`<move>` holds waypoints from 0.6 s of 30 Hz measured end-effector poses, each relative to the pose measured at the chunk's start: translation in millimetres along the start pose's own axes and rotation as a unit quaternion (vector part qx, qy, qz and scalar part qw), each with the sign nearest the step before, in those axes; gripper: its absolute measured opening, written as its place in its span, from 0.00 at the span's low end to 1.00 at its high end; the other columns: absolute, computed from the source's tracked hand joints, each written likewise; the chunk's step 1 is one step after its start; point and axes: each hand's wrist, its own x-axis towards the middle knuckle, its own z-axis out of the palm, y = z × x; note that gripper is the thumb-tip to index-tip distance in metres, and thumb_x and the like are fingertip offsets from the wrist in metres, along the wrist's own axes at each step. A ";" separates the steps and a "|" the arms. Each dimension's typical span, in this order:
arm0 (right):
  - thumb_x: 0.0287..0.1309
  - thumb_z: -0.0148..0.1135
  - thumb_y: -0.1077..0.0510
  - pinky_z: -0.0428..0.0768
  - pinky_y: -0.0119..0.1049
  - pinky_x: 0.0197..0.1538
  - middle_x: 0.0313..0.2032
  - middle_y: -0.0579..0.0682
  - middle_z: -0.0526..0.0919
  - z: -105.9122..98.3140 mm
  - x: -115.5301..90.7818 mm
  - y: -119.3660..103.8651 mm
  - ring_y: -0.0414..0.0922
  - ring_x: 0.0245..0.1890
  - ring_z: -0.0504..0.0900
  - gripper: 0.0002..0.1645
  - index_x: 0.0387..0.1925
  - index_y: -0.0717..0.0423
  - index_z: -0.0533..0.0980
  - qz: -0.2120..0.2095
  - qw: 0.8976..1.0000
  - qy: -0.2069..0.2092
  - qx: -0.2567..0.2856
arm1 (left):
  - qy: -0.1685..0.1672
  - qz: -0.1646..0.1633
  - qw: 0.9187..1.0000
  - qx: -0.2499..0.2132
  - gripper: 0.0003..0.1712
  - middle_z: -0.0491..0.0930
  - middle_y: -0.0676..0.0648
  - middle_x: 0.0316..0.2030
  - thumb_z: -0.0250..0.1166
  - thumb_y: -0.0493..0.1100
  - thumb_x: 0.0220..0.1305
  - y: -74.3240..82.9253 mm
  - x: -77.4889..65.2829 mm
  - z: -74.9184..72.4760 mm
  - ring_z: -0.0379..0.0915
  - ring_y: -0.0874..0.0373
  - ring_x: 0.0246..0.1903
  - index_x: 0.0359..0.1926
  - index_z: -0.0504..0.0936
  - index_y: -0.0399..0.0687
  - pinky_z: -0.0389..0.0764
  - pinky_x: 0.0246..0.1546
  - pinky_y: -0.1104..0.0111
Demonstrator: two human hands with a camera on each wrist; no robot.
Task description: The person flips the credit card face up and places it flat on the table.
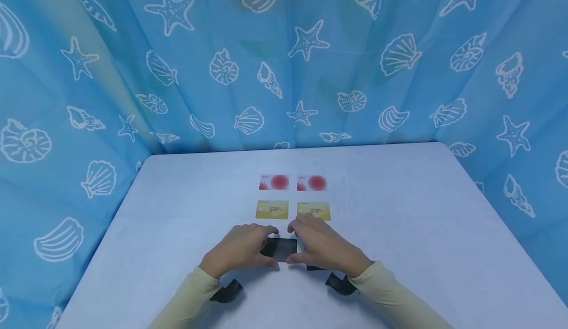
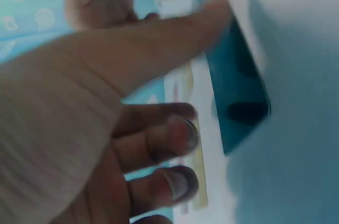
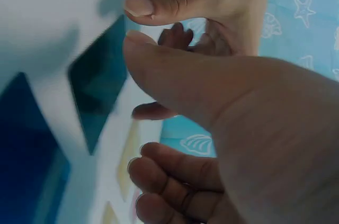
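A dark card lies flat on the white table between the two hands. My left hand reaches over its left end, thumb at the near side and fingers spread beyond the far edge. At the right end is my right hand, its thumb by the near corner and its fingers loosely bent. In the left wrist view the thumb overlaps the dark card, while the other fingers stand apart from it. The right wrist view shows the thumb tip right at the corner of the dark card.
Another dark card lies mostly hidden under the right hand. Beyond the hands are two yellow cards side by side, with two white-and-red cards behind them. A blue shell-patterned curtain surrounds the white table.
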 end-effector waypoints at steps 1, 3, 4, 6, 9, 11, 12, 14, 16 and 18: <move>0.49 0.81 0.38 0.77 0.39 0.51 0.44 0.45 0.82 2.3 0.9 0.8 0.41 0.45 0.71 0.37 0.54 0.54 0.79 -0.001 1.000 0.000 -0.006 | -0.004 -0.009 1.000 0.001 0.42 0.77 0.57 0.25 0.81 0.63 0.49 -2.5 -0.7 0.0 0.68 0.63 0.25 0.62 0.81 0.51 0.71 0.29 0.69; 0.48 0.81 0.38 0.76 0.38 0.48 0.41 0.45 0.82 7.0 2.2 2.3 0.41 0.42 0.71 0.36 0.51 0.55 0.79 -0.004 1.000 0.002 -0.023 | -0.011 -0.026 1.000 0.004 0.40 0.77 0.56 0.25 0.82 0.61 0.48 -7.1 -1.6 0.5 0.68 0.62 0.25 0.60 0.82 0.52 0.71 0.29 0.68; 0.48 0.81 0.37 0.75 0.38 0.47 0.40 0.45 0.81 9.0 2.8 2.8 0.41 0.41 0.70 0.36 0.50 0.55 0.79 -0.002 1.000 0.000 -0.029 | -0.014 -0.032 0.999 0.003 0.39 0.76 0.56 0.25 0.82 0.60 0.48 -8.7 -1.9 0.8 0.68 0.62 0.25 0.60 0.82 0.52 0.70 0.29 0.68; 0.46 0.82 0.37 0.75 0.38 0.46 0.38 0.45 0.80 12.2 3.5 3.3 0.42 0.40 0.70 0.36 0.48 0.56 0.79 0.004 0.999 -0.006 -0.039 | -0.018 -0.038 0.999 -0.003 0.36 0.74 0.56 0.24 0.83 0.58 0.49 -11.2 -2.0 1.5 0.68 0.61 0.25 0.58 0.83 0.52 0.70 0.28 0.68; 0.46 0.82 0.38 0.74 0.39 0.46 0.37 0.44 0.79 14.6 4.7 3.7 0.42 0.39 0.69 0.34 0.46 0.55 0.79 0.019 0.999 -0.015 -0.042 | -0.018 -0.036 0.999 -0.016 0.33 0.73 0.56 0.24 0.83 0.55 0.50 -12.2 -1.8 1.5 0.69 0.61 0.25 0.55 0.84 0.52 0.70 0.29 0.69; 0.46 0.82 0.39 0.74 0.39 0.46 0.37 0.44 0.79 15.2 5.6 3.8 0.42 0.39 0.68 0.33 0.45 0.54 0.79 0.024 0.999 -0.015 -0.036 | -0.016 -0.033 0.999 -0.020 0.30 0.74 0.56 0.24 0.83 0.54 0.50 -12.8 -1.5 1.5 0.69 0.61 0.25 0.53 0.84 0.52 0.71 0.29 0.69; 0.46 0.82 0.39 0.74 0.38 0.45 0.37 0.44 0.79 15.5 5.9 3.9 0.42 0.39 0.68 0.33 0.45 0.54 0.79 0.025 0.999 -0.014 -0.033 | -0.015 -0.032 0.999 -0.023 0.30 0.74 0.56 0.24 0.83 0.53 0.50 -12.7 -1.7 1.3 0.69 0.61 0.25 0.53 0.84 0.52 0.71 0.29 0.70; 0.46 0.83 0.40 0.73 0.38 0.45 0.37 0.44 0.79 16.0 5.9 4.2 0.42 0.39 0.68 0.32 0.45 0.54 0.79 0.023 0.999 -0.011 -0.026 | -0.015 -0.032 0.999 -0.026 0.30 0.74 0.56 0.24 0.83 0.53 0.50 -12.7 -2.2 1.2 0.69 0.61 0.25 0.52 0.83 0.52 0.71 0.29 0.70; 0.46 0.83 0.41 0.73 0.37 0.44 0.36 0.44 0.78 16.1 5.3 4.3 0.42 0.38 0.67 0.32 0.44 0.54 0.78 0.020 1.000 -0.008 -0.022 | -0.012 -0.034 0.999 -0.028 0.30 0.73 0.56 0.24 0.83 0.52 0.50 -12.7 -2.7 1.3 0.68 0.62 0.25 0.52 0.82 0.52 0.70 0.29 0.70; 0.46 0.83 0.42 0.73 0.36 0.44 0.36 0.44 0.77 16.7 4.9 4.5 0.42 0.38 0.67 0.32 0.44 0.54 0.78 0.017 1.000 -0.006 -0.017 | -0.009 -0.034 0.999 -0.028 0.31 0.73 0.56 0.24 0.83 0.52 0.49 -12.8 -3.5 1.3 0.67 0.62 0.24 0.52 0.81 0.51 0.69 0.28 0.70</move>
